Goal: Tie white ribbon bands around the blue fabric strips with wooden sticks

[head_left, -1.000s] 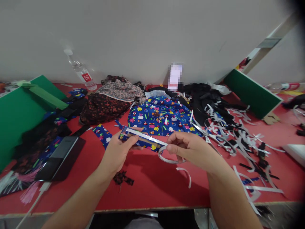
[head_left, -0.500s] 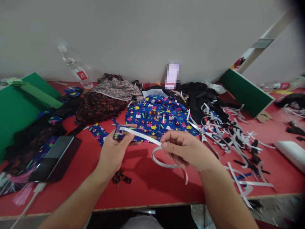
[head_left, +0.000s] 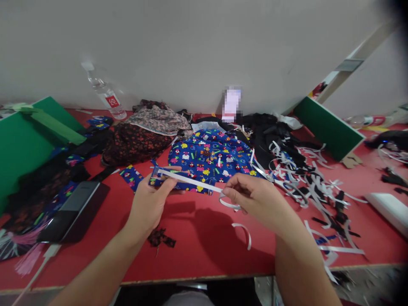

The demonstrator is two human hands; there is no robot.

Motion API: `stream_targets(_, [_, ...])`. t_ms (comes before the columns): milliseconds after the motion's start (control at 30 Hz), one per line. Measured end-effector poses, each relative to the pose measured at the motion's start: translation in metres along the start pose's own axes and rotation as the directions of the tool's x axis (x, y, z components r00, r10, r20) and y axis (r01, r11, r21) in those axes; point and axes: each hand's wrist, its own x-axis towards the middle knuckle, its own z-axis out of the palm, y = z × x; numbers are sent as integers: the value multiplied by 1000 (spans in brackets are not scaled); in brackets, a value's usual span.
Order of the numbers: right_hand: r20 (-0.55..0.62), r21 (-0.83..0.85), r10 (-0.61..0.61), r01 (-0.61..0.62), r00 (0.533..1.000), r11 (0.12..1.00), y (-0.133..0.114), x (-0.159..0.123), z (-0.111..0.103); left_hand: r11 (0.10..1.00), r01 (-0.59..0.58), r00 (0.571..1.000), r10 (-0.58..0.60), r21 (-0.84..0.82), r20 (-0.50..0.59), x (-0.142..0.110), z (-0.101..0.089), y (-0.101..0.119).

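My left hand (head_left: pixel 149 203) pinches a narrow strip of blue cartoon-print fabric (head_left: pixel 178 183) at its left end, thumb on top. A white tape strip (head_left: pixel 191 181) runs along the fabric to my right hand (head_left: pixel 255 197), which is closed on the tape's free end, where it curls into a loop (head_left: pixel 230 205). Both hands hover just above the red table (head_left: pixel 197 238). A larger piece of the same blue print fabric (head_left: pixel 210 155) lies right behind them.
Scissors (head_left: pixel 280 182) lie to the right among several white and black tape scraps (head_left: pixel 318 187). Dark floral cloth (head_left: pixel 140 136), a water bottle (head_left: pixel 105 93), green boards (head_left: pixel 28 140) (head_left: pixel 328 127) and a dark tablet (head_left: pixel 76 210) surround the spot. A loose white strip (head_left: pixel 244 231) lies near the front edge.
My right hand has pulled the white tape further right, so the hanging loop is smaller and tighter. The left hand keeps its pinch; the view shifted slightly.
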Motion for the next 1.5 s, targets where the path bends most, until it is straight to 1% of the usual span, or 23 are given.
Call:
stream_targets(133, [-64,-65,-29,25,998,998,6,6,2,1000,22,1000,-22,-15,-10,2,-1,2])
stream_targets(267, [-87,-58,-48,43,995,997,8,10,4,999,30,999,-30,-32,-13,2,0,2])
stream_targets(567, [-48,-76,-54,50,997,996,12,15,7,996,63,998,-62,-58,20,1,0,4])
stream_targets(900, [-49,-93,-96,92,994,991,14,17,8,997,63,997,-62,-51,36,0,0,6])
stream_targets(1033, [-21,-78,-105,104,994,992,17,18,7,997,63,996,-60,-50,68,0,-1,5])
stream_targets(1167, [2,-96,-113,113,994,989,17,17,4,996,66,993,-60,-52,99,-1,-3,6])
stream_targets(1233, [9,-91,-107,108,994,990,17,17,3,996,72,988,-63,-61,139,-1,-4,6])
stream_targets(1300, [20,-63,-137,138,990,988,16,16,2,993,88,978,-72,-74,198,-1,-5,5])
stream_targets(1367, [24,-21,-217,217,976,976,15,16,3,992,94,970,-74,-79,230,0,-5,5])
stream_targets(1433, [11,18,-274,274,962,962,16,16,5,994,84,973,-66,-75,221,0,-4,4])
stream_targets(1500, [0,38,-261,260,965,965,16,16,6,995,79,976,-64,-67,210,0,-3,4])
